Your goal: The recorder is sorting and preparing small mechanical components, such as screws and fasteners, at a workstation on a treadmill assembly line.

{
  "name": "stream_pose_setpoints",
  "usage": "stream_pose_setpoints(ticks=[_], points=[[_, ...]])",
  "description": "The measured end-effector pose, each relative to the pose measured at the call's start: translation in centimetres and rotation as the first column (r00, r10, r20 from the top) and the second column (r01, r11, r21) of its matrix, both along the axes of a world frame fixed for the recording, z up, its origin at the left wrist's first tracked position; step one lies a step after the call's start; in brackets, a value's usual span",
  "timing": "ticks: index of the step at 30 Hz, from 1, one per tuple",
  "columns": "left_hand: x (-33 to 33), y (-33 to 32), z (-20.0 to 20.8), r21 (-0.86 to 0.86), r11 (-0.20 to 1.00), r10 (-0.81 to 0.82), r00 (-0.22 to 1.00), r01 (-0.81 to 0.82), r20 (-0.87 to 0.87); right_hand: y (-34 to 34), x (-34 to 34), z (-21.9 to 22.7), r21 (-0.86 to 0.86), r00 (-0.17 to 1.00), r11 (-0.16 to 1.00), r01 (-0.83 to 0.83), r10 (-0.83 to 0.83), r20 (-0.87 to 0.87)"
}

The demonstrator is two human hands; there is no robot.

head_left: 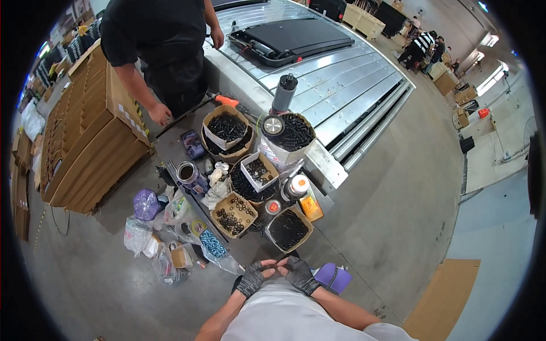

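In grey fingerless gloves, my left hand (256, 277) and my right hand (298, 274) meet close in front of my white shirt, fingertips nearly together. Both are closed in a pinch. Whatever sits between the fingertips is too small to make out. Just beyond them is a box of thin black parts (289, 229). To its left, a cardboard box (234, 215) contains small dark rings. Farther back are a small white box of rings (259, 172) and cardboard containers heaped with black bolt-like parts (226, 127).
A white bottle with an orange mark (297, 186) and an orange-yellow box (311, 208) stand right of the containers. Beyond is a ribbed metal work surface (335, 74) bearing a black panel (296, 38). A co-worker in black (162, 51) stands far left, beside stacked cardboard (94, 136). Bags (138, 235) lie at left.
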State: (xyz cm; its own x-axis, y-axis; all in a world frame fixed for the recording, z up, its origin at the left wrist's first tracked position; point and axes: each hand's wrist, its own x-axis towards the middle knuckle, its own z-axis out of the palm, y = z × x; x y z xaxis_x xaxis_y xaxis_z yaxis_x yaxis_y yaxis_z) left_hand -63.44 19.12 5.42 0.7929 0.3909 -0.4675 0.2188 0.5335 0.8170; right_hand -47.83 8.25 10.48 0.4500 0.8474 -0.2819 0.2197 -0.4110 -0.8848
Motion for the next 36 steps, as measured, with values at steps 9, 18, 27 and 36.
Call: stream_pose_setpoints(ticks=[9, 18, 27, 36], points=[[-1.0, -0.4, -2.9, -0.318, 0.930, 0.143, 0.978, -0.185, -0.151, 1.3, 9.1, -4.7, 0.094, 0.924, 0.971, 0.222, -0.240, 0.299], [-2.2, -1.4, -6.4, -0.174, 0.953, 0.217, 0.959, -0.249, -0.183, 6.2, 9.8, -8.3, 0.065, 0.861, 0.865, 0.497, -0.482, -0.166], [-2.8, -1.5, -6.1, -0.217, 0.936, 0.236, 0.952, -0.277, -0.195, 10.2, 10.1, -15.2, -0.116, 0.278, 0.554, 0.824, -0.575, -0.770], [-2.9, -0.6, -4.8, -0.269, 0.917, 0.251, 0.949, -0.296, -0.189, 10.1, 10.6, -17.8, -0.192, 0.245, 0.502, 0.843, -0.677, -0.694]])
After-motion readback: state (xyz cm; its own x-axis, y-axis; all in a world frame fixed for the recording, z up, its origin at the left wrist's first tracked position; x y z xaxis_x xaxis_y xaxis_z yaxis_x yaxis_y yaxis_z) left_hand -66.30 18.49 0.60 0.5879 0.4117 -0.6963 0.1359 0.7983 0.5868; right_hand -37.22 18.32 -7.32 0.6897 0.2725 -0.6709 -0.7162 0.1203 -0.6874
